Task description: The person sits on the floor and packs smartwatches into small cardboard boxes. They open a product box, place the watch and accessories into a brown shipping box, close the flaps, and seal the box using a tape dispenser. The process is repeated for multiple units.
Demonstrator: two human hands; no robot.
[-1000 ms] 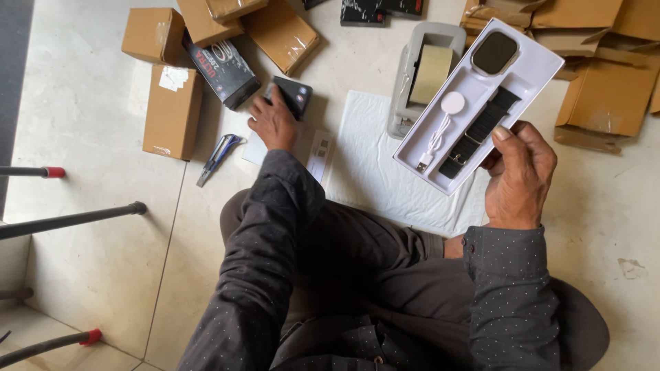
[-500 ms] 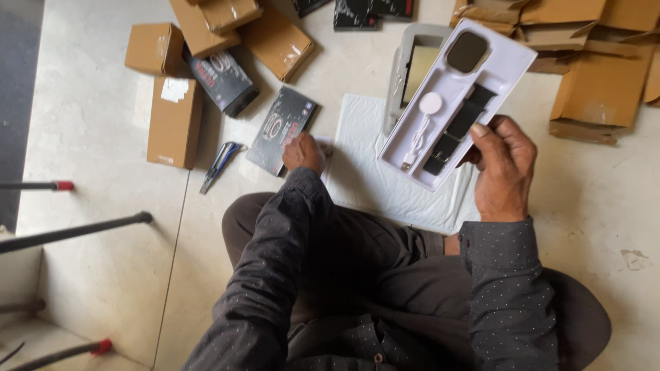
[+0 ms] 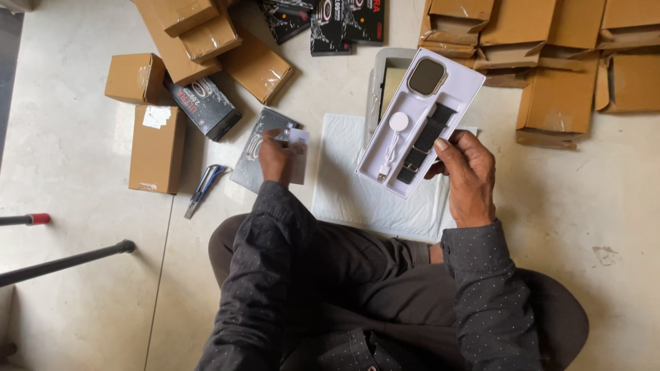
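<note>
Right, up front is the white tray point(image 3: 440, 103), held tilted above the floor by the right hand point(image 3: 466, 177), thumb pressed on its lower right edge and fingers curled underneath, so it is a firm pinch on the tray's rim. Seated in the tray are a smartwatch point(image 3: 427, 75) with a pale gold case at the top, a black strap point(image 3: 423, 143) down the right side, and a round white charger puck point(image 3: 398, 121) with its cable running down the left side. Over to the left hand point(image 3: 275, 156): its fingers are closed on a small white card point(image 3: 298, 152), held just above a dark printed box point(image 3: 261, 148) lying flat on the floor. Under and between both hands is a white padded sheet point(image 3: 357, 192) spread on the tiles. Behind the tray sits a grey box shell point(image 3: 380, 82), partly hidden by it. Left of the dark box lies a blue utility knife point(image 3: 204, 187), and beyond that a cluster of brown cardboard cartons point(image 3: 157, 148), with another dark box point(image 3: 205, 106) among them. More flattened brown cartons point(image 3: 560, 103) line the top right. Two more dark printed boxes point(image 3: 344, 24) rest at the top edge.
</note>
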